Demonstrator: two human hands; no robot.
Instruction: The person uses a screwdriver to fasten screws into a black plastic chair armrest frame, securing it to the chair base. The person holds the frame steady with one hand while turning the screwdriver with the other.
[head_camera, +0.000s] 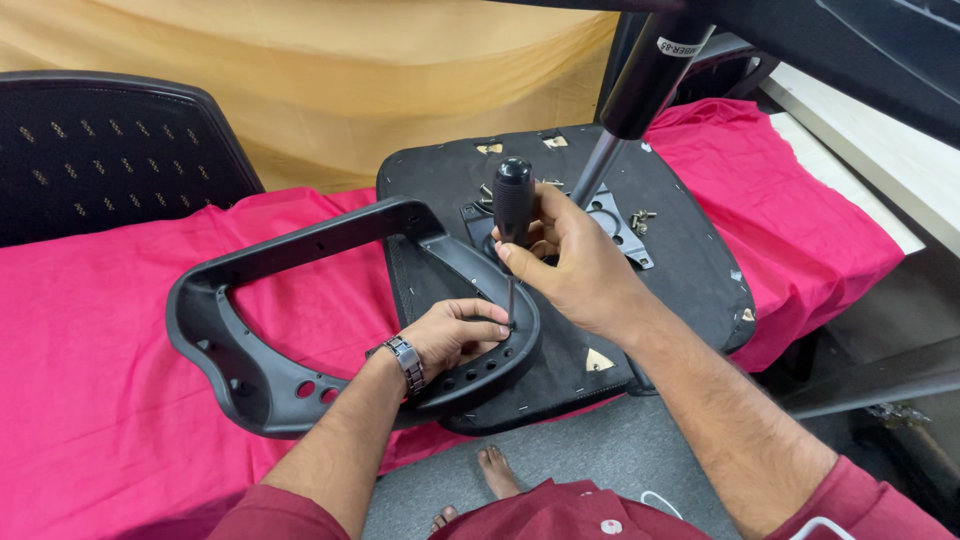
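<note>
My right hand (570, 262) is closed around the black handle of a screwdriver (513, 205), which I hold upright with its thin shaft running straight down from my fist. The tip of the shaft meets the mounting plate of a black plastic armrest (300, 310), just below and a little to the left of my right hand. My left hand (455, 335) sits right at that tip, fingers curled loosely and pinched near the point where the shaft lands; I cannot tell whether they grip a screw or only steady the blade. A metal wristwatch (405, 362) is on my left wrist. The armrest loops away to the left of both hands, and its plate lies on the upturned underside of a black chair seat (690, 260), which spreads beneath and behind my right hand. Just beyond my right knuckles, a metal gas-lift column (630, 110) rises from the seat's bracket, with a few loose screws (640, 218) lying beside it. Everything rests on a pink cloth (100, 350), and a black chair back (110, 150) stands well off to my far left.
</note>
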